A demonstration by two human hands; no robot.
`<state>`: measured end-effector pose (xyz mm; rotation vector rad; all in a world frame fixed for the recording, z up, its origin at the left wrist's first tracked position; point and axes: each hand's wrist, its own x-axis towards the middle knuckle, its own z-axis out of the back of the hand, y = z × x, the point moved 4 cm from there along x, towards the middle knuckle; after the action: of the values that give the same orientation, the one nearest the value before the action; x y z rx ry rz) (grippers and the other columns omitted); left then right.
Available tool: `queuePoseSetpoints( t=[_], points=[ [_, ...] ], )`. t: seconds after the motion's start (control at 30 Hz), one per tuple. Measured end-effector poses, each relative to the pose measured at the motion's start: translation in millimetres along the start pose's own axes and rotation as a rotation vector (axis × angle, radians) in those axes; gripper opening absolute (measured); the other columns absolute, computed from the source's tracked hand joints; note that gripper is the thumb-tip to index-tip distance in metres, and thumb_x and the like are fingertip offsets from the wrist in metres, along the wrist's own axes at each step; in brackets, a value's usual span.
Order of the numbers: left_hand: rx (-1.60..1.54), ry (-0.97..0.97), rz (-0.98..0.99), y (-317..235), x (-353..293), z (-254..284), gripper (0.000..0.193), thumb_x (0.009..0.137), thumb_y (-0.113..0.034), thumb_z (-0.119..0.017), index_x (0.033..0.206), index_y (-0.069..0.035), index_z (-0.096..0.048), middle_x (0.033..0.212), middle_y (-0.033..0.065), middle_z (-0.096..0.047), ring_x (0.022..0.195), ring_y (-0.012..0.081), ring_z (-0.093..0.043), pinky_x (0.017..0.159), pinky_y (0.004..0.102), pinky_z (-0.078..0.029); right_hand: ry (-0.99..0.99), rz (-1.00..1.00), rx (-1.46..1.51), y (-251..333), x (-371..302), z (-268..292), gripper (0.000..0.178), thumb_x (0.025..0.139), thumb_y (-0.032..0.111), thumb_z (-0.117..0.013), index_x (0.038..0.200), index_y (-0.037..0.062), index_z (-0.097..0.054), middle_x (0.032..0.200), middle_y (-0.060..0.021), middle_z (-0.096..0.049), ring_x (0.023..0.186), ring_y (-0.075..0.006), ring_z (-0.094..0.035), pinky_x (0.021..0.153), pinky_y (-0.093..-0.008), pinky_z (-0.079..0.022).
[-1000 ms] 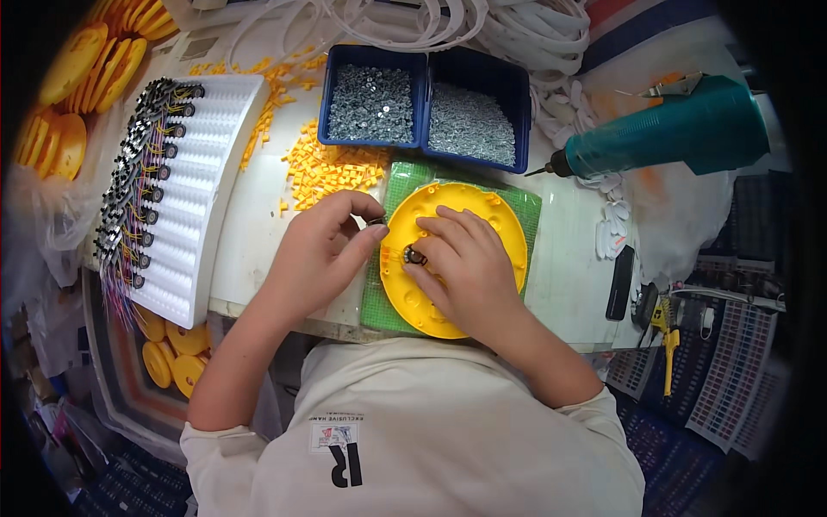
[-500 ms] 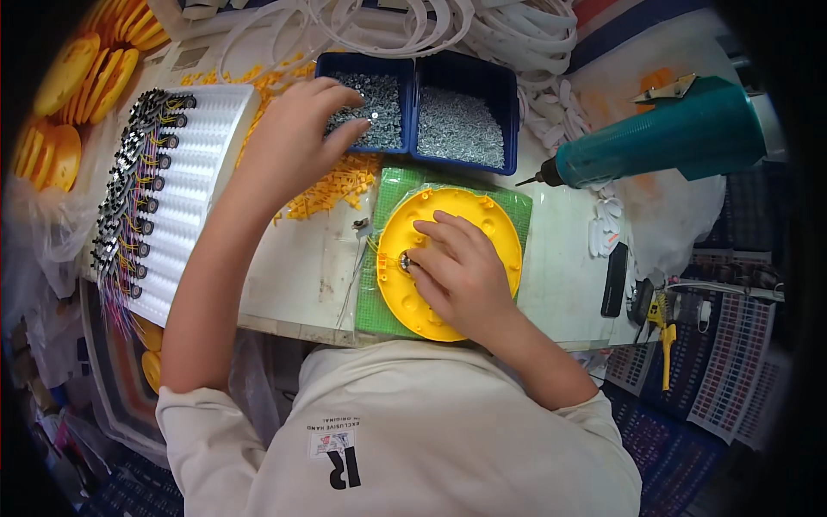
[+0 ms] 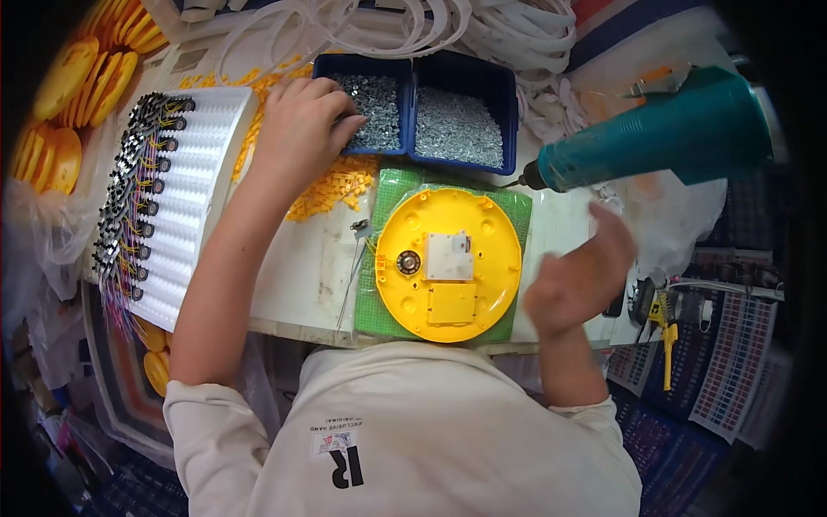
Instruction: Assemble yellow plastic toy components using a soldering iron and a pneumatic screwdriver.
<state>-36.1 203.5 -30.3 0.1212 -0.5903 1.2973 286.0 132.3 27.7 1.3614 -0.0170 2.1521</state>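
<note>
A round yellow plastic shell [image 3: 495, 267] lies open side up on a green mat [image 3: 373, 314]. Inside it sit a small round black speaker [image 3: 407, 262], a white box-shaped module [image 3: 441, 258] and a raised yellow rectangular part [image 3: 451, 304]. My left hand [image 3: 303, 121] is beside the left blue bin of small metal screws [image 3: 370, 112], its fingers curled in; what they hold, if anything, is hidden. My right hand [image 3: 579, 271], blurred by motion, is right of the shell with fingers stretched upward, below a teal electric screwdriver [image 3: 655, 142]. It appears to hold nothing.
A second blue bin of small metal pieces [image 3: 461, 125] adjoins the first. Yellow plastic bits [image 3: 332, 189] are heaped behind my left forearm. At left, a white ribbed tray [image 3: 202, 172] carries wired speakers. White rings [image 3: 379, 26] lie at the back, stacked yellow discs [image 3: 86, 82] far left.
My right hand has left the speaker and swung right, off the shell, uncovering the parts inside. My left hand has drawn back slightly from the screw bin, its fingers curling in. The screwdriver has shifted slightly.
</note>
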Motion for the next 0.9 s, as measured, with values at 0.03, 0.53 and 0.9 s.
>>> queuePoseSetpoints(
  t=[0.03, 0.53, 0.9],
  points=[
    [-0.029, -0.002, 0.021, 0.3, -2.5, 1.1, 0.016, 0.090, -0.026, -0.077, 0.092, -0.010, -0.075, 0.102, 0.0027, -0.070, 0.108, 0.0259, -0.064, 0.100, 0.0470, -0.044, -0.059, -0.033, 0.071, -13.8, 17.4, 4.1, 0.076, 0.100, 0.042, -0.067, 0.150, -0.0076, -0.038, 0.146, -0.0241, -0.052, 0.133, -0.0352, -0.053, 0.110, -0.0503, -0.045],
    [-0.427, 0.035, -0.082, -117.1, -94.4, 35.0, 0.021, 0.075, -0.015, -0.084, 0.091, -0.012, -0.070, 0.102, 0.0011, -0.068, 0.106, 0.0237, -0.063, 0.095, 0.0431, -0.043, 0.150, -0.754, 1.450, 24.8, 47.7, -51.7, 0.098, 0.089, 0.085, -0.045, 0.140, 0.0009, -0.051, 0.086, -0.0150, -0.065, 0.079, -0.0271, -0.062, 0.087, -0.0411, -0.047],
    [-0.527, -0.072, 0.026, -124.2, -108.5, 25.7, 0.020, 0.074, -0.019, -0.087, 0.088, -0.014, -0.073, 0.110, 0.0003, -0.067, 0.112, 0.0255, -0.060, 0.096, 0.0446, -0.041, 0.170, -0.761, 1.491, 48.0, 40.6, -52.9, 0.097, 0.087, 0.088, -0.044, 0.133, 0.0045, -0.059, 0.077, -0.0092, -0.064, 0.072, -0.0219, -0.061, 0.081, -0.0405, -0.048]
  ],
)
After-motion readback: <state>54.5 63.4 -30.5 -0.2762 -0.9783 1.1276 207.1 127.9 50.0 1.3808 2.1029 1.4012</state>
